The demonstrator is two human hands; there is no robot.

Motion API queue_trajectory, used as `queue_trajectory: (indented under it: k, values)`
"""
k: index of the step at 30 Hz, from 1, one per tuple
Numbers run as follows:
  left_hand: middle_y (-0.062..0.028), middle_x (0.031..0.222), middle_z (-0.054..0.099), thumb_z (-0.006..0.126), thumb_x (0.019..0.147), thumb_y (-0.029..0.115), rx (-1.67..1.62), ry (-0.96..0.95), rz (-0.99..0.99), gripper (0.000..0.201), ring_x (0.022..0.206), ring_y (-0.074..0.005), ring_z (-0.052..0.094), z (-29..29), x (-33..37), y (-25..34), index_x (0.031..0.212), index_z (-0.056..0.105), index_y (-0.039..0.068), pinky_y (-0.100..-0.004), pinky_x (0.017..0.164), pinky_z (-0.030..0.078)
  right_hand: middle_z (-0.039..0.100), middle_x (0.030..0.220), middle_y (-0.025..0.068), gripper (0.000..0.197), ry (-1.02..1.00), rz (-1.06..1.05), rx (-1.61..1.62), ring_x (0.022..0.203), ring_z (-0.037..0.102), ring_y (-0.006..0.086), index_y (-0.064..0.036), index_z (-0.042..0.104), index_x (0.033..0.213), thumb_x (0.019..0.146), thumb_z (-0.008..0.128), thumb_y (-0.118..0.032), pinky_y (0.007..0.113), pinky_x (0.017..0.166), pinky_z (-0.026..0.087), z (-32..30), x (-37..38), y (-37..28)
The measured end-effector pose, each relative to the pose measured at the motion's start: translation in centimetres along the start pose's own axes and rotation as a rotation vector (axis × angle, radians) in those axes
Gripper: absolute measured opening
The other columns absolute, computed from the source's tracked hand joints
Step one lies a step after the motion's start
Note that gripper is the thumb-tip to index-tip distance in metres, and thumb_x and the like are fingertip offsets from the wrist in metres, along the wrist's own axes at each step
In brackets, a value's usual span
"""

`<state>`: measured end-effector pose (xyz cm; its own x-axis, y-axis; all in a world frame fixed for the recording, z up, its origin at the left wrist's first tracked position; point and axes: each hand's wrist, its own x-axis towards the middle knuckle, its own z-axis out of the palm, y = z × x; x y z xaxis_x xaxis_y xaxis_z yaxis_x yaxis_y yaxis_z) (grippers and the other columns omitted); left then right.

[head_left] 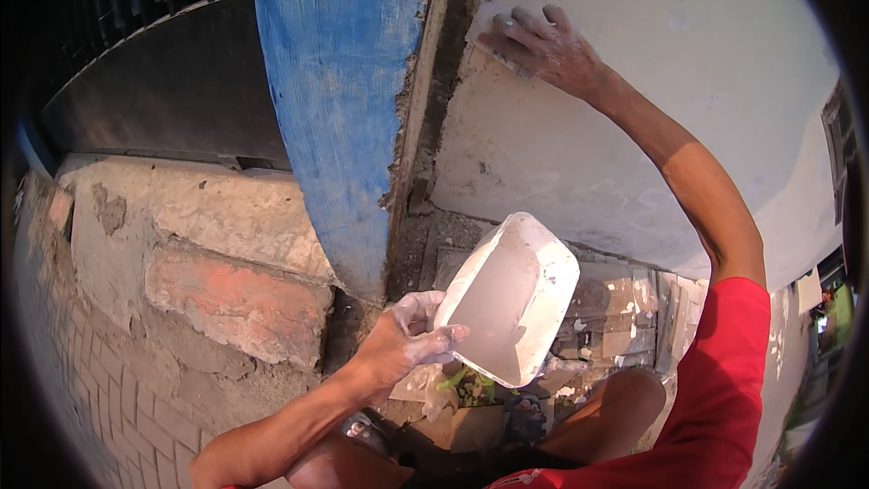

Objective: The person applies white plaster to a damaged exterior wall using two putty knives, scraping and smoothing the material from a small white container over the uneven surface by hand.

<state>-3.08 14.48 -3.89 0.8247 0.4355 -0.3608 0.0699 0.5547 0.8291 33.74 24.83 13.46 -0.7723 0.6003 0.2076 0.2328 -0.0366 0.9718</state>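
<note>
A white plastic tub [554,288] with rounded corners hangs tilted in front of my knees. Pale, whitish paste coats its inside. My left hand [415,337] grips the tub's left side, thumb over the rim and fingers outside, smeared with the same white stuff. Up at the wall's left edge, my right hand [548,50] is closed around a thin, flat spreader [500,58] pressed to the wall; its grip end is hidden under my fingers. White smears cover those fingers too. The pale wall [634,163] has patchy, rough areas low down.
A blue-painted pillar [335,81] stands left of the wall, with a narrow gap [445,81] between. A dark metal gate [172,91] lies further left above a concrete ledge [199,208]. Broken tiles [615,308] cover the ground by the wall; paving bricks [118,398] lie at lower left.
</note>
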Motion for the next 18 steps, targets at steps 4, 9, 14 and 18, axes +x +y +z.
queue_trajectory:
  k: [4, 9, 14, 18]
  values:
    - [-0.013, 0.119, 0.058, 0.083, 0.081, 0.024, 0.016, 0.032, -0.021, 0.072, 0.106, -0.0206, 0.062, -0.5, 0.0, 0.0, 0.136, 0.044, -0.002, -0.0345, 0.089, 0.057, 0.048, 0.127, -0.0002, 0.061, -0.129, -0.004, -0.086, 0.117, 0.048, 0.0154, -0.0212, 0.05, 0.144, 0.085, 0.063, -0.02, 0.038, 0.089, 0.042, -0.9, -1.4, -0.3]
    - [-0.0146, 0.123, 0.059, 0.08, 0.084, 0.026, 0.035, 0.084, -0.033, 0.067, 0.111, -0.0212, 0.061, -0.5, -0.7, 0.5, 0.135, 0.046, -0.002, -0.0346, 0.092, 0.055, 0.052, 0.123, 0.0002, 0.062, -0.366, 0.13, 0.128, 0.11, 0.051, 0.0179, -0.0188, 0.048, 0.145, 0.085, 0.062, -0.015, 0.039, 0.085, 0.04, -4.9, -4.8, -1.8]
    - [-0.0139, 0.124, 0.059, 0.079, 0.085, 0.025, 0.055, 0.038, -0.04, 0.067, 0.111, -0.021, 0.061, -0.3, -0.3, 0.1, 0.136, 0.045, -0.002, -0.0347, 0.092, 0.055, 0.053, 0.12, 0.0012, 0.057, -0.104, 0.489, 0.017, 0.106, 0.052, 0.0181, -0.0155, 0.054, 0.138, 0.082, 0.063, -0.014, 0.038, 0.081, 0.038, -3.1, -0.2, -0.9]
    - [-0.0135, 0.124, 0.059, 0.078, 0.086, 0.024, 0.068, 0.041, -0.057, 0.065, 0.111, -0.0205, 0.061, -0.2, -0.4, -0.1, 0.136, 0.045, -0.003, -0.0349, 0.091, 0.055, 0.052, 0.12, 0.0037, 0.062, -0.191, 0.497, 0.057, 0.105, 0.05, 0.0191, -0.0104, 0.051, 0.141, 0.081, 0.062, -0.014, 0.039, 0.079, 0.037, -0.4, 0.0, -7.4]
